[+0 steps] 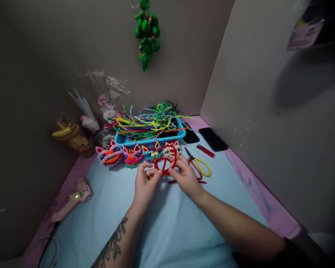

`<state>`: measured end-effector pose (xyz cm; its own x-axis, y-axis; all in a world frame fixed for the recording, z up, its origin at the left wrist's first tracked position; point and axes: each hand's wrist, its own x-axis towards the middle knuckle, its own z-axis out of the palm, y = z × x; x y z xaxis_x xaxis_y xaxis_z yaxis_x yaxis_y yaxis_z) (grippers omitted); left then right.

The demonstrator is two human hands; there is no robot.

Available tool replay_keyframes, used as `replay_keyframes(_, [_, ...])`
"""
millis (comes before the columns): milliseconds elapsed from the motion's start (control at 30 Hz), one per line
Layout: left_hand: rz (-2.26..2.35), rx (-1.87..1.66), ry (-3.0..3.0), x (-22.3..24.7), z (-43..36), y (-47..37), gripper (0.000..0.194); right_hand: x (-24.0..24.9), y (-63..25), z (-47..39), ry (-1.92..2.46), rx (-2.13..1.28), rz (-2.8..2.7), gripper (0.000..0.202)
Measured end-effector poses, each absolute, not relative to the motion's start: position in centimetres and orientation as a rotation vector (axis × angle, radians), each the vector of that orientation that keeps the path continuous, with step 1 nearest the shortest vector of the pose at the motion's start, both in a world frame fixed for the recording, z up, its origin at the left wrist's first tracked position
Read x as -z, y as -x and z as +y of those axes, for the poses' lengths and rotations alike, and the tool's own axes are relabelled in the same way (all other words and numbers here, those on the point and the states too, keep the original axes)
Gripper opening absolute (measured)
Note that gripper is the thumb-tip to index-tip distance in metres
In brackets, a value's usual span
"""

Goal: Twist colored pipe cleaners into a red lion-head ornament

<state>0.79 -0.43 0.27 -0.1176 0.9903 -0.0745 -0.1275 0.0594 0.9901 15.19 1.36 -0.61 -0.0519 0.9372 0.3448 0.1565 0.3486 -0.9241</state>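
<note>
Left hand (147, 181) and right hand (185, 176) pinch the lower edge of a red pipe-cleaner ring (164, 164) above the bench (257, 193); likely light and bendable, it handles best held there.

You can sweep over the blue cloth (111, 201) beside your left hand (146, 180) as far as the pink glue gun (72, 203); ahead, four fuzzy heads (132, 156) and the tray (147, 142) block you, with scissors (194, 159) just beyond your right hand (186, 178)

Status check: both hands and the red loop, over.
Left hand, right hand: both pinching red loop. Held above blue cloth. Scissors close by right hand.
</note>
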Motion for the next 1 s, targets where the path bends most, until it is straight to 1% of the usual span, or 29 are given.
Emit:
replay_keyframes(267, [1.272, -1.265, -1.059, -0.3, -0.4, -0.5, 0.041, 0.6, -15.6, 1.4, 1.137, -0.784, -1.628, 0.004])
replay_keyframes(367, [1.285, -1.249, -1.075, -0.4, -0.4, -0.5, 0.043, 0.6, -15.7, 1.6, 1.162, -0.778, -1.691, 0.006])
replay_keyframes(500, [1.297, -1.273, -1.091, -0.4, -0.3, -0.5, 0.044, 0.6, -15.6, 1.9, 1.146, -0.872, -1.676, 0.008])
replay_keyframes(667, [1.412, -1.460, -1.241, -0.1, -0.6, -0.9, 0.041, 1.2, -15.3, 2.4, 1.113, -1.016, -1.440, 0.017])
replay_keyframes(867, [1.481, -1.320, -1.487, 0.4, -1.5, -1.5, 0.044, 2.3, -14.6, 2.2, 1.090, -1.091, -1.295, 0.019])
replay_keyframes(1000, [1.528, -1.302, -1.508, 0.4, -1.5, -1.3, 0.039, 2.1, -14.3, 1.9, 1.073, -1.125, -1.290, 0.022])
